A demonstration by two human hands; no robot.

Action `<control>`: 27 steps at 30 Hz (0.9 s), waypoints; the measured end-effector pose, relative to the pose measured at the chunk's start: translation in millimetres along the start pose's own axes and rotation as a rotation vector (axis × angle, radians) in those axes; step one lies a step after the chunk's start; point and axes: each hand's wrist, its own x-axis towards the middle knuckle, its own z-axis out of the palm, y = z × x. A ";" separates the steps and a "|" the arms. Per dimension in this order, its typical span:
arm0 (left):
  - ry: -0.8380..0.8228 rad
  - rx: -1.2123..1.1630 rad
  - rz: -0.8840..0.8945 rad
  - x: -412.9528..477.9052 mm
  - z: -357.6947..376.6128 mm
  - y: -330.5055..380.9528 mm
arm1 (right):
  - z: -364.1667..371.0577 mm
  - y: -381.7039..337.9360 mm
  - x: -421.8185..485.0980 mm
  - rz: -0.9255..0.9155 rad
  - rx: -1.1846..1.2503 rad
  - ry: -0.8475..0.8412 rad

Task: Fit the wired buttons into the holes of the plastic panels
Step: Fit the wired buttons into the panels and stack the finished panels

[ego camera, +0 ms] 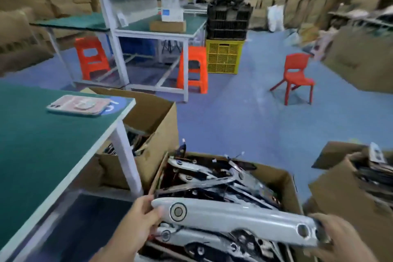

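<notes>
Now the left hand [144, 218] and right hand [345, 240] grip, fingers curled, opposite ends of a grey panel [238, 217] above the near box [286, 177].

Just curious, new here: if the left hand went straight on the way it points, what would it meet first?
Probably the pile of panels in the cardboard box, just beyond the grey panel the left hand grips; depth is hard to judge.

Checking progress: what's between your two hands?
Head view: the grey panel, a button fitted near the left hand, an empty hole near the right hand.
</notes>
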 end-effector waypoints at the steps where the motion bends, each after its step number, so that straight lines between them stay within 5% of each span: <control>1: -0.024 0.009 -0.034 5.6 -0.1 -5.6 | 10.2 1.1 -4.0 0.003 -0.048 0.050; 6: -0.090 -0.071 -0.060 23.8 0.0 -5.1 | 28.0 -21.2 32.8 0.045 -0.040 0.089; 14: -0.039 0.236 0.092 -34.5 -34.4 1.2 | 58.4 -97.0 48.7 0.088 0.171 0.094; 17: 0.000 0.246 0.122 -78.1 -65.5 20.6 | 67.4 -154.4 48.0 -0.131 0.263 -0.058; 22: 0.151 0.142 0.446 -187.7 -136.0 55.1 | 62.2 -296.9 46.0 -0.607 0.317 -0.256; 27: 0.702 0.147 0.617 -291.1 -212.0 48.4 | 64.8 -461.9 11.2 -1.076 0.488 -0.299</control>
